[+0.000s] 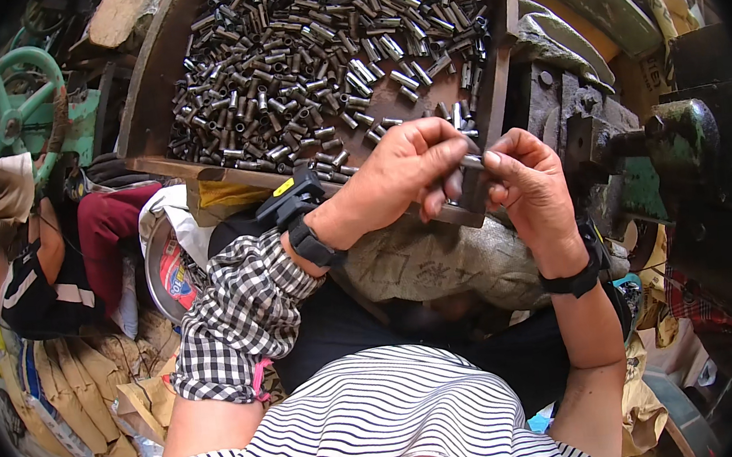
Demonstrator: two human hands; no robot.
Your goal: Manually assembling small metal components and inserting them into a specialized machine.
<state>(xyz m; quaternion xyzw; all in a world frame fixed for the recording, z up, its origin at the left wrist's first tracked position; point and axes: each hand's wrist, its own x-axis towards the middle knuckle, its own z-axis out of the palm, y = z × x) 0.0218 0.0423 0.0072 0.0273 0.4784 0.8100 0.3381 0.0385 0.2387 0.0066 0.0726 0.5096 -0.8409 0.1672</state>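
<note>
Two bare hands meet just beyond the near right corner of the wooden tray point(158, 68). The left hand point(404, 167) and the right hand point(528, 186) both close their fingertips on one short dark steel tube point(472, 163), held in the air between them, thumb and forefinger pinching from each side.

The tube looks stiff and light, probably smooth and a little oily, so I judge it apt to slip; the ends give the surest hold, as the wall is round.

Beyond the hands, the tray carries a dense heap of matching short metal tubes point(314, 57), thickest toward its far edge and thinning to a few strays at the near edge. To the right a dark green machine block point(685, 154) stands close, leaving little room there; the left side is freer.
</note>
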